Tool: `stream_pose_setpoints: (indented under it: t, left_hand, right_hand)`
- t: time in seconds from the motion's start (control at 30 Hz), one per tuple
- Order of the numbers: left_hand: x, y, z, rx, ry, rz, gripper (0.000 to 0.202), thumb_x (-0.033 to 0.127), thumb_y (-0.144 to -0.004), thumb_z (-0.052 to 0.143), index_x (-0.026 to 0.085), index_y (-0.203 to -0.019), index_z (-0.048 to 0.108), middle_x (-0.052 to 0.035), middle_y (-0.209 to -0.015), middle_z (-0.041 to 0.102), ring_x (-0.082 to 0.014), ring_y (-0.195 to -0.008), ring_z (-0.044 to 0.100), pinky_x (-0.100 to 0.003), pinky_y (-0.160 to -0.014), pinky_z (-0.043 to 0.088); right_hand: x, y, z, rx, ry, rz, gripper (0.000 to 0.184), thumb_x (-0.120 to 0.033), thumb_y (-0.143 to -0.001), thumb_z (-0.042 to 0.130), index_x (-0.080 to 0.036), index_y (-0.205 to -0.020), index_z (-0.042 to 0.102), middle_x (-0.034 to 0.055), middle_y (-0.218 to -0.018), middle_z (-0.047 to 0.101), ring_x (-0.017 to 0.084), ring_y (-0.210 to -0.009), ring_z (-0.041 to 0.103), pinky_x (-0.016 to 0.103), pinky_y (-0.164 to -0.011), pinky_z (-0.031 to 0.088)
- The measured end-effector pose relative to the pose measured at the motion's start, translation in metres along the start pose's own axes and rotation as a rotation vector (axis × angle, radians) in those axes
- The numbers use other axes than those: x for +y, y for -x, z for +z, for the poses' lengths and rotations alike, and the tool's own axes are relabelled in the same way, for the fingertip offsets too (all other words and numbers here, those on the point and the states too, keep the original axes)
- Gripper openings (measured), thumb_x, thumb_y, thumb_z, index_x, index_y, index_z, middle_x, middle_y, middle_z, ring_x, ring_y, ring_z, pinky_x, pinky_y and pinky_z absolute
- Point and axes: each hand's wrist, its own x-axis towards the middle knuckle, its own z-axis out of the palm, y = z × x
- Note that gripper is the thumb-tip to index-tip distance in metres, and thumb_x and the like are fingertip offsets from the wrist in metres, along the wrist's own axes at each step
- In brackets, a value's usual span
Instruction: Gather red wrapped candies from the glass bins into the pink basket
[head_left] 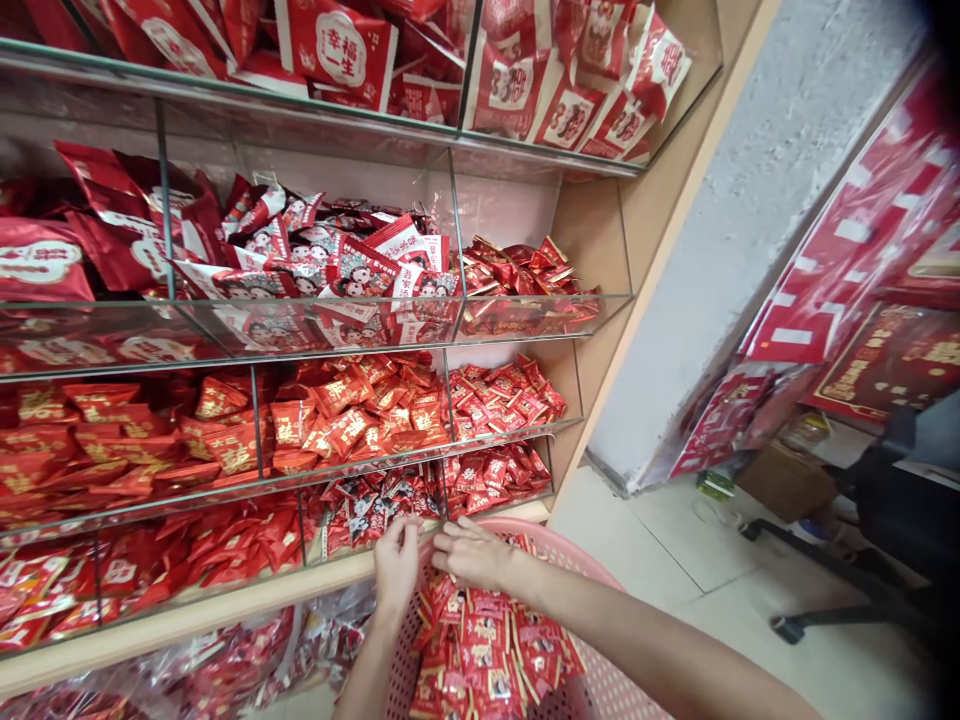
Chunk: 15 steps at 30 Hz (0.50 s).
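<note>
— Handling which step right now?

— Moving packets between basket and shelf, by best guess. Can't say which direction.

— Packets where?

— Heaped loose in the pink perforated basket (pixel 611 690): small red packets (pixel 484 640), right below both forearms. Basket just in front of the shelf, near the wooden front edge (pixel 187 612). More small red packets (pixel 499 480) in the bottom right compartment, with darker patterned packets (pixel 386 505) in the one beside it, left of a clear divider.

— Grip state?

— Left grip (pixel 397 565): at the shelf-side end of the basket, fingers curled upward, fairly closed in. Right grip (pixel 471 555): just beside it, back of hand up, fingers bent down over the basket's far left part. No packet visible in either. Can't tell if hiding one: undersides and fingertips partly out of sight.

— Next move calls for what?

— Probably a firm pinch on a few packets, then a short carry across the gap at the front edge. Need to clear basket rim and divider. Worth watching for slips: looks like slick wrappers, likely to slide off the heap.
</note>
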Motion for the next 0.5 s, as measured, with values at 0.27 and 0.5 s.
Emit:
stream_pose_setpoints:
  t: [0.27,0.5]
  left_hand:
    - [0.012,0.005,0.0,-0.027,-0.018,0.01,0.026,0.037,-0.074,0.046,0.016,-0.076,0.06,-0.0036,-0.077,0.066,-0.0169,-0.075,0.061,-0.03,-0.074,0.047]
    - [0.004,0.005,0.003,-0.027,-0.036,0.027,0.028,0.039,-0.074,0.046,0.015,-0.076,0.061,-0.0045,-0.077,0.066,-0.0175,-0.076,0.061,-0.03,-0.074,0.047]
  right_hand:
    - [0.019,0.023,-0.021,0.071,-0.185,0.125,0.044,-0.035,-0.075,0.059,-0.021,-0.114,0.047,0.0061,-0.104,0.053,0.02,-0.099,0.045,0.033,-0.086,0.035]
    - [0.051,0.082,-0.036,0.132,-0.39,0.431,0.039,-0.038,-0.071,0.063,-0.019,-0.1,0.046,0.0056,-0.099,0.054,0.02,-0.093,0.048,0.031,-0.078,0.037]
